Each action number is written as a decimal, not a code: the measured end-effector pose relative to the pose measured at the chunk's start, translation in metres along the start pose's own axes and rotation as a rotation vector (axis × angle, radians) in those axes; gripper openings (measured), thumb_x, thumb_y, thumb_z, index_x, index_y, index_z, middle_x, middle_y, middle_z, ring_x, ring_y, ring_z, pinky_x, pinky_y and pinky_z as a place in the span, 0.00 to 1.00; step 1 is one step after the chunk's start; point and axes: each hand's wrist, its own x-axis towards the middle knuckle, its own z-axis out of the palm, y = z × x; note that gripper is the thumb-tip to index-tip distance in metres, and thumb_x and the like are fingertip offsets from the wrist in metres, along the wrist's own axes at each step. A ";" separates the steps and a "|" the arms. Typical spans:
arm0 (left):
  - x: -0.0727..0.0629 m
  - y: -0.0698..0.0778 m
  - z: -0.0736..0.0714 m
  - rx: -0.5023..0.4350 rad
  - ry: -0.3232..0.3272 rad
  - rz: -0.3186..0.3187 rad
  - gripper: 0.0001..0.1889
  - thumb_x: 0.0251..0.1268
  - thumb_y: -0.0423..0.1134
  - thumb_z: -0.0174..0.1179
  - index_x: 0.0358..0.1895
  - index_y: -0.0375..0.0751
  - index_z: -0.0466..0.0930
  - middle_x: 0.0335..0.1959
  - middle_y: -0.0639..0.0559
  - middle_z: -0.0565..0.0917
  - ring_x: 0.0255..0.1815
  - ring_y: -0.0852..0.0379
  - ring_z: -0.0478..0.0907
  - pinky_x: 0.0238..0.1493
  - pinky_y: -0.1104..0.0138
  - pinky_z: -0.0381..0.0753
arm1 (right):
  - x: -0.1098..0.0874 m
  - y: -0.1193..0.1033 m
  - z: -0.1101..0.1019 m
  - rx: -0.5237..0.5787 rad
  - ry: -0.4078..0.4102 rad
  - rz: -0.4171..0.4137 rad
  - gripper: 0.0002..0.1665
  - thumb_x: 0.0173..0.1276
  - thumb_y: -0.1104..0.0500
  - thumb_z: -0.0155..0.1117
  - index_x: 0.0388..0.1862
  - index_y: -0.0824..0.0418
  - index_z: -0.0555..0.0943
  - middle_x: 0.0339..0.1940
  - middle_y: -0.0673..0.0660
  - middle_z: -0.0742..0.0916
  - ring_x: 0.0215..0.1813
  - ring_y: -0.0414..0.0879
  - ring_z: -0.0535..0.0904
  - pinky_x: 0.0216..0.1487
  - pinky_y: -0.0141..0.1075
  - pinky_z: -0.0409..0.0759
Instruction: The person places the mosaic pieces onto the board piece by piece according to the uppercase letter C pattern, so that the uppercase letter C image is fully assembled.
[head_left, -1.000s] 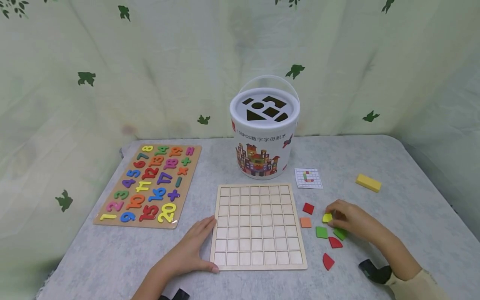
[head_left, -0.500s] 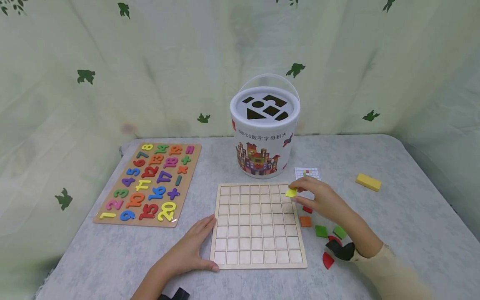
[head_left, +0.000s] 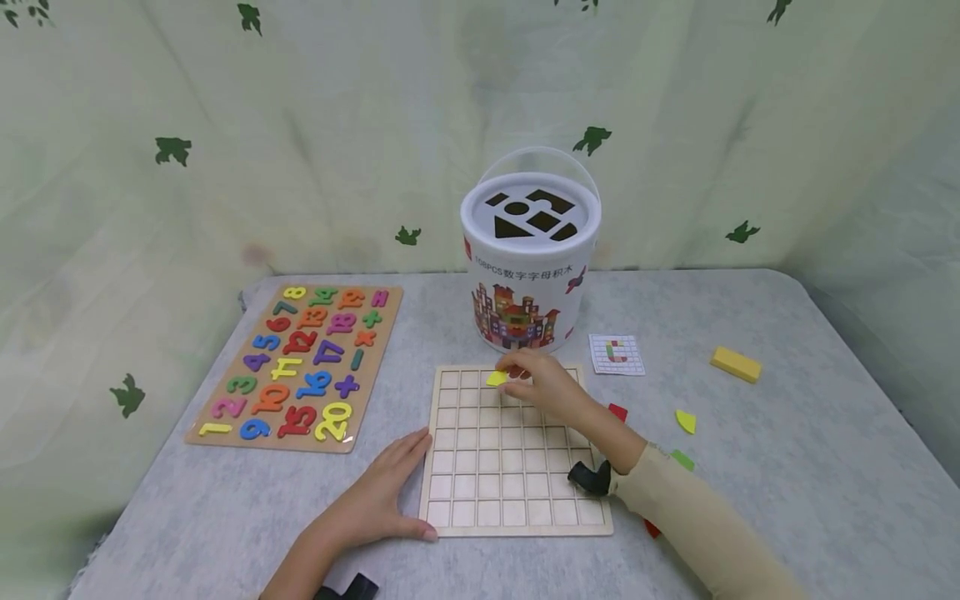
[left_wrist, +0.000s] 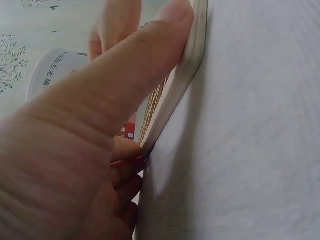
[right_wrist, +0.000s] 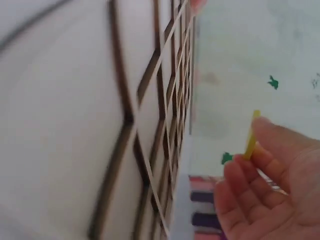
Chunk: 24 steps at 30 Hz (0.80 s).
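A yellow tile (head_left: 496,378), seen edge-on as a thin yellow tile (right_wrist: 252,134) in the right wrist view, is pinched between thumb and fingers of my right hand (head_left: 546,386). That hand is over the top rows of a wooden grid board (head_left: 501,487), with the tile apart from the board in the right wrist view. My left hand (head_left: 378,497) rests along the board's left edge, fingers spread, thumb at the lower left corner. The left wrist view shows the thumb (left_wrist: 150,47) against the board's rim (left_wrist: 192,62). The grid cells in sight hold no tiles.
Right of the board lie a red tile (head_left: 617,412), a yellow quarter piece (head_left: 686,422) and a green tile (head_left: 682,459), partly behind the sleeve. A pattern card (head_left: 617,355), a yellow block (head_left: 737,364), a bucket (head_left: 529,267) and a number board (head_left: 296,371) stand around.
My right hand picked up the yellow tile from the loose pieces and carried it left over the board's top. Another yellow piece shows where it was. The left hand has stayed still.
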 end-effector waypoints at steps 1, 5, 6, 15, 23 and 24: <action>0.000 0.000 0.000 0.001 0.000 0.000 0.64 0.25 0.71 0.65 0.70 0.40 0.49 0.70 0.50 0.50 0.69 0.49 0.45 0.64 0.52 0.51 | 0.002 0.003 0.004 0.011 -0.005 0.014 0.14 0.59 0.61 0.64 0.44 0.63 0.78 0.39 0.52 0.81 0.39 0.43 0.75 0.41 0.32 0.75; 0.001 0.000 0.000 0.004 0.000 -0.002 0.64 0.25 0.71 0.64 0.70 0.40 0.49 0.70 0.50 0.50 0.69 0.49 0.45 0.63 0.51 0.51 | 0.006 0.015 0.015 0.029 -0.029 0.075 0.12 0.58 0.61 0.65 0.41 0.60 0.79 0.35 0.50 0.80 0.36 0.41 0.73 0.38 0.31 0.75; 0.001 0.000 0.000 0.005 0.000 -0.002 0.64 0.25 0.71 0.64 0.70 0.40 0.49 0.70 0.50 0.50 0.69 0.49 0.45 0.63 0.51 0.51 | 0.006 0.017 0.017 0.022 -0.038 0.080 0.12 0.57 0.60 0.65 0.41 0.60 0.79 0.34 0.49 0.79 0.36 0.41 0.73 0.37 0.31 0.74; 0.001 -0.002 0.000 0.004 -0.003 0.008 0.63 0.26 0.71 0.64 0.70 0.40 0.49 0.70 0.49 0.50 0.69 0.48 0.45 0.64 0.51 0.51 | 0.007 0.025 0.026 -0.027 -0.084 0.067 0.11 0.57 0.57 0.66 0.40 0.56 0.80 0.34 0.48 0.77 0.35 0.41 0.69 0.36 0.33 0.72; 0.001 -0.002 0.001 -0.003 -0.006 0.002 0.63 0.26 0.70 0.65 0.70 0.40 0.49 0.70 0.50 0.49 0.69 0.49 0.45 0.63 0.51 0.51 | 0.006 0.028 0.027 -0.002 -0.111 0.068 0.10 0.60 0.60 0.62 0.42 0.56 0.80 0.36 0.48 0.76 0.37 0.41 0.69 0.38 0.33 0.71; 0.001 -0.002 0.001 -0.001 -0.006 0.000 0.63 0.26 0.70 0.65 0.70 0.40 0.49 0.70 0.50 0.49 0.69 0.49 0.45 0.64 0.51 0.51 | 0.006 0.028 0.027 -0.003 -0.113 0.063 0.10 0.60 0.61 0.62 0.42 0.56 0.80 0.36 0.48 0.76 0.37 0.41 0.69 0.38 0.34 0.71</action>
